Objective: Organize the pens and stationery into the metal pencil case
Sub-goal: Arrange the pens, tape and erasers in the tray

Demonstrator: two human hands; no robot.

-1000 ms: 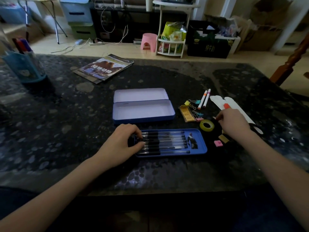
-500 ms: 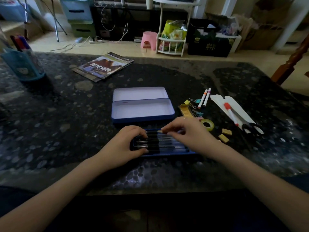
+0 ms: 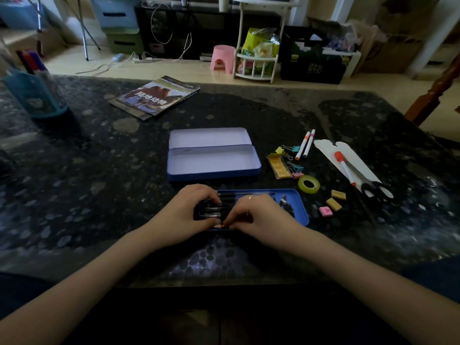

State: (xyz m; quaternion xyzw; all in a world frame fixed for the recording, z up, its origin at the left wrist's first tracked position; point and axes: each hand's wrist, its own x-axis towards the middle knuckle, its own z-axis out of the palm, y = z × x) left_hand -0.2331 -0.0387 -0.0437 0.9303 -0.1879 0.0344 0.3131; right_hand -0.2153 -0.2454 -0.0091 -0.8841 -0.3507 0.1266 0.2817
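On the dark speckled stone surface [image 3: 74, 195], a shallow blue metal tray [image 3: 300, 207] holding black pens [image 3: 239, 195] lies nearest the viewer. Left hand [image 3: 184, 215] and right hand [image 3: 258, 217] rest over the pens, fingers curled, thumbs nearly meeting at the tray's near edge; whether either grips a pen cannot be told. Just beyond, the open blue metal pencil case [image 3: 214, 165] lies empty. Right of it lie binder clips [image 3: 288, 150], a green tape roll [image 3: 309, 184] and erasers [image 3: 333, 204].
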